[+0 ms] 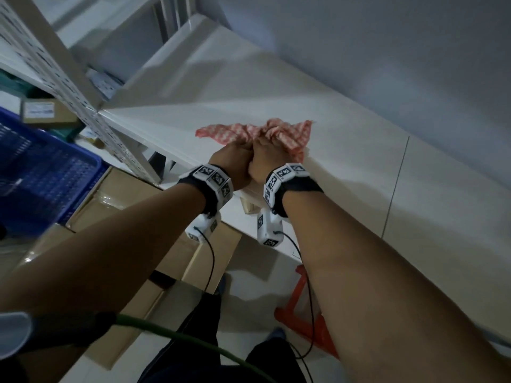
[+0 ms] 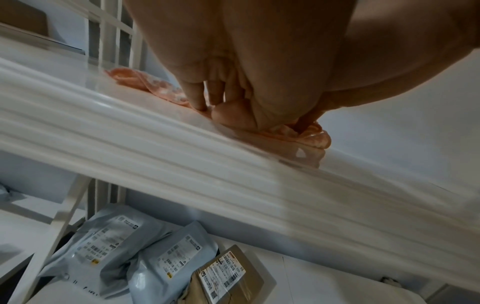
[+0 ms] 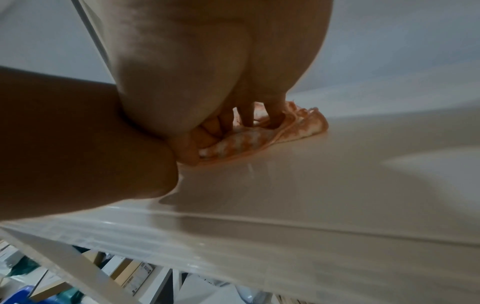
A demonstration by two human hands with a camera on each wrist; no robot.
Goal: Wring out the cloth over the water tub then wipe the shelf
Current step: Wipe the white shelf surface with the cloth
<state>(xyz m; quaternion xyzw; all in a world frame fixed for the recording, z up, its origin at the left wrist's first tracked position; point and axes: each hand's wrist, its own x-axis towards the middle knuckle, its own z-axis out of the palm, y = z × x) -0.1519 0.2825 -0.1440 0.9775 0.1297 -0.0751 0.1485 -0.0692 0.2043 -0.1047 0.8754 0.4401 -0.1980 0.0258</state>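
Note:
A red-and-white checked cloth [image 1: 279, 134] lies bunched on the white shelf [image 1: 249, 100], close to its front edge. Both hands sit on it side by side, touching each other. My left hand [image 1: 233, 158] presses the cloth's near left part with fairly straight fingers [image 2: 197, 96], thumb tucked beside them. The fingertips of my right hand [image 1: 266, 157] dig into the raised folds, and a fold is caught between thumb and fingers [image 3: 249, 115]. In the wrist views the cloth [image 2: 145, 82] [image 3: 298, 127] spreads out past the fingers on the glossy shelf board [image 3: 337, 185]. No water tub is in view.
A perforated white upright [image 1: 69, 87] stands at the shelf's left end. A blue crate [image 1: 41, 172] and cardboard boxes [image 1: 116, 194] sit below on the left. Grey mail parcels [image 2: 109, 246] lie on a lower shelf. A red stool [image 1: 304, 313] stands on the floor.

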